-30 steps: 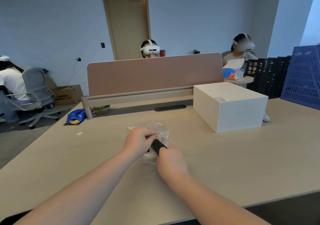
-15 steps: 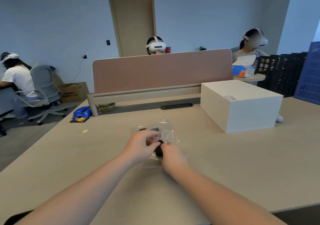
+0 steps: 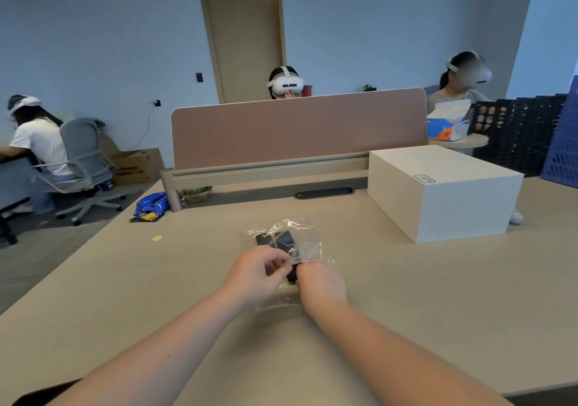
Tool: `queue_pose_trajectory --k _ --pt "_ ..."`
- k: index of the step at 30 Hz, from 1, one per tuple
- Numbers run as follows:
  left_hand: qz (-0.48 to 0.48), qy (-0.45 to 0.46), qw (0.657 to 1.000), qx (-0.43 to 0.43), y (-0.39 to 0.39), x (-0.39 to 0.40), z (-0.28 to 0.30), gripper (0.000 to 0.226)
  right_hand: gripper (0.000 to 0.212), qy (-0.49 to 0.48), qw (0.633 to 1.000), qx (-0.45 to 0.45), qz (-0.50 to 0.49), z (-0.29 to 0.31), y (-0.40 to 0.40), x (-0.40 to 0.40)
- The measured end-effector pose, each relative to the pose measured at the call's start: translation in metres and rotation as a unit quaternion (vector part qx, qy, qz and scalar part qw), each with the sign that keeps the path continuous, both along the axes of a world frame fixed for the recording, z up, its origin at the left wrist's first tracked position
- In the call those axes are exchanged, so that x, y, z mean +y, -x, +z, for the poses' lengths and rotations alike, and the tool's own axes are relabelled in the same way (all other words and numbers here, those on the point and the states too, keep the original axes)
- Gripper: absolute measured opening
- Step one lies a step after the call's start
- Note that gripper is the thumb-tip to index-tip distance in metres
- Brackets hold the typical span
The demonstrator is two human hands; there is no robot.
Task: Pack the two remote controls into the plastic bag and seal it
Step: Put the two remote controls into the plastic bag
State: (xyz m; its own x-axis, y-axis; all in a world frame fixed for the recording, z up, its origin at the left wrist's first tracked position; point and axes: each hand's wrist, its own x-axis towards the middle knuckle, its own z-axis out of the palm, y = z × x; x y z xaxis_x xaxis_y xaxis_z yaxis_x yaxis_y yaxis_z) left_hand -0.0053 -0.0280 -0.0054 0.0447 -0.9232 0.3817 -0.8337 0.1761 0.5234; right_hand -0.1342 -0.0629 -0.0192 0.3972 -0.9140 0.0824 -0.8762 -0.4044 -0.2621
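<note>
A clear plastic bag [image 3: 305,243] lies on the beige table [image 3: 438,296] in front of me. Two black remote controls [image 3: 276,239] show through it, their far ends side by side. My left hand [image 3: 255,272] pinches the bag's near edge, where a thin red strip runs. Close beside it, my right hand [image 3: 320,283] grips the same edge. The near ends of the remotes are partly hidden behind my fingers.
A large white box [image 3: 438,193] stands to the right of the bag. A pink desk divider [image 3: 297,130] runs across the back. A blue packet [image 3: 151,205] lies at the far left corner. Dark and blue crates [image 3: 531,136] stand at the far right. People sit beyond.
The black remote that stuck out near my right hand has gone deeper into the bag. Both hands have come together on the bag's near edge.
</note>
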Motion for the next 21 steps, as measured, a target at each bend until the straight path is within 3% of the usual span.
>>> queue_pose_trajectory --k 11,18,21 --pt "0.01 0.006 1.0 -0.01 -0.004 0.002 -0.001 0.012 0.034 0.026 1.0 0.015 0.003 -0.014 -0.005 -0.011" --pt "0.006 -0.05 0.997 -0.066 -0.01 0.017 -0.001 0.031 0.019 0.113 0.989 -0.09 -0.026 -0.005 0.033 -0.007" --pt "0.023 -0.055 0.995 -0.078 -0.013 0.021 -0.005 0.027 0.022 0.082 0.986 -0.137 -0.048 -0.005 0.051 -0.013"
